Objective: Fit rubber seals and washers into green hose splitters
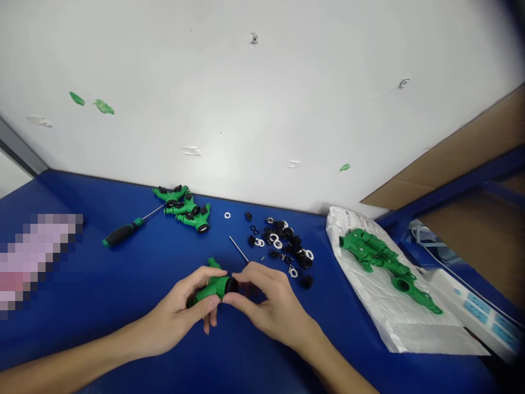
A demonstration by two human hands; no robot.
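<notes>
My left hand point(186, 309) is wrapped round a green plastic hose fitting point(213, 285) just above the blue table point(123, 284). At the fitting's right end sits a small black ring part point(232, 285), which the thumb and fingers of my right hand point(266, 298) pinch. Both hands meet at the table's middle front. Just beyond my right hand a thin metal pin point(238, 249) lies on the table. Further right is a heap of small black and white rings and caps point(283, 243).
Finished green fittings point(186, 208) lie at the back by a green-and-black screwdriver point(123, 233). A white plastic bag point(394, 295) on the right carries more green parts point(385, 262). A white wall point(246, 98) backs the table; cardboard point(463, 158) and a white tray point(467, 298) stand far right.
</notes>
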